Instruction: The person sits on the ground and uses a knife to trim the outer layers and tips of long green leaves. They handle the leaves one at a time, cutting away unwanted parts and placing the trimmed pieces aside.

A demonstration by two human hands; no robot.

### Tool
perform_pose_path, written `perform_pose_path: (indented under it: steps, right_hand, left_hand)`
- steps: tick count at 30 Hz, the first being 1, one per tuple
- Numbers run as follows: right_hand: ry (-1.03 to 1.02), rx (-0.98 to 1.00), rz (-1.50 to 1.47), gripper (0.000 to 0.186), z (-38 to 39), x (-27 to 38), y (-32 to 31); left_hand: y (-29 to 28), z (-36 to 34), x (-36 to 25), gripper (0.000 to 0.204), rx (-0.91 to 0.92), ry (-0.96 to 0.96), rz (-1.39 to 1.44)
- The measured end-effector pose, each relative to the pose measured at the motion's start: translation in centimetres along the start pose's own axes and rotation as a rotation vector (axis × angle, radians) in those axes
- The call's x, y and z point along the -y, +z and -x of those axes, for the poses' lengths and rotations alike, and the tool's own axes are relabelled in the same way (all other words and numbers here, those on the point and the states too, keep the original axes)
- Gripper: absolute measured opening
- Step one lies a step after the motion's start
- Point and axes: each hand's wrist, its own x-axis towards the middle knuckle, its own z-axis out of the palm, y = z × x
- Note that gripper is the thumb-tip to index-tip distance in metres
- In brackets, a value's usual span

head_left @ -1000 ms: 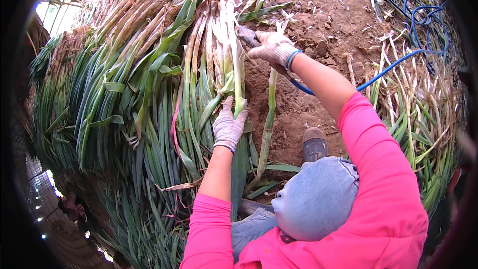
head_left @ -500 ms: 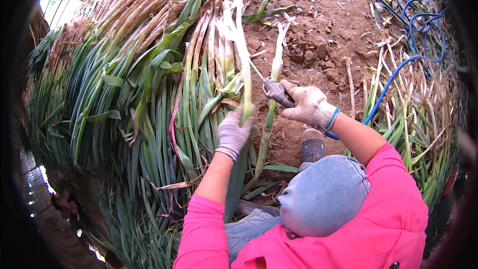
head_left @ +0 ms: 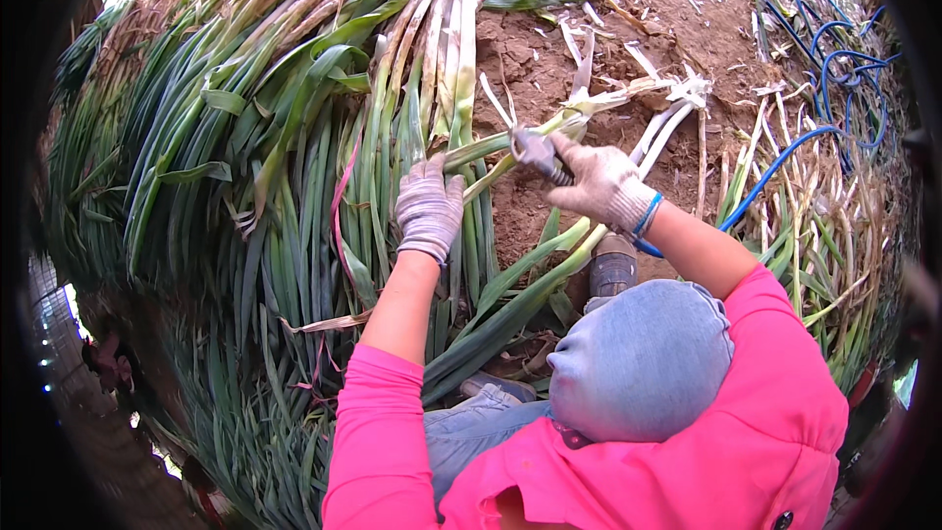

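Note:
My right hand [head_left: 599, 183], in a pale knit glove, is closed around a grey metal blow gun [head_left: 535, 151]. The gun's thin nozzle points up and to the left. Just beyond it, a leek [head_left: 589, 110] lies slantwise, its pale, frayed end to the right and its green part reaching toward my left hand. My left hand [head_left: 430, 206], gloved too, rests on the near end of a row of leeks [head_left: 453, 49], fingers stretched forward; its palm side is hidden. Peeled leeks [head_left: 667, 128] with white ends lie beyond my right wrist, their green leaves [head_left: 515, 319] running back toward me.
A thick heap of leeks [head_left: 196, 177] covers the left side. Brown soil [head_left: 638, 29] with pale scraps lies ahead. A blue hose [head_left: 775, 167] curves from the far right to my right wrist. More stalks [head_left: 834, 236] lie on the right. My shoe [head_left: 613, 270] stands between my arms.
My left hand has let go of the upright white leek and moved left onto the row. Peeled leeks now lie by my right wrist. My right hand stays nearly in place with the blow gun.

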Motion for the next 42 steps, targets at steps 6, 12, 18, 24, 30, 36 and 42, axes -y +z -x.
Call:
perform_pose_path:
  steps: [6,12,18,24,30,36,42]
  right_hand:
    - [-0.093,0.251,0.101,0.095,2.2,-0.5,3.5]
    - [-0.082,0.141,0.056,0.077,-0.1,-1.1,2.0]
    - [-0.092,-0.058,0.058,0.076,-5.4,-2.3,0.8]
    - [-0.025,-0.069,0.011,0.090,-10.5,-1.3,-3.4]
    - [0.080,-0.198,0.111,0.066,-15.7,-0.6,-7.3]
    - [-0.045,0.000,0.053,0.066,-9.1,0.7,-4.4]
    - [-0.132,0.236,0.012,0.079,2.0,0.9,0.2]
  left_hand:
    - [-0.7,-1.3,0.0,0.067,0.246,-0.308,-0.022]
    - [-1.3,-1.7,-0.2,0.059,0.326,-0.360,0.025]
    - [0.0,-1.9,0.7,0.046,0.216,-0.260,0.029]
    - [-0.3,-0.6,-0.4,0.051,0.175,-0.282,-0.047]
    - [-0.5,-0.3,-2.0,0.055,0.279,-0.262,-0.068]
    - [-1.3,-1.2,-2.2,0.035,0.409,-0.225,-0.148]
    - [2.9,2.0,-7.7,0.025,0.701,-0.089,-0.014]
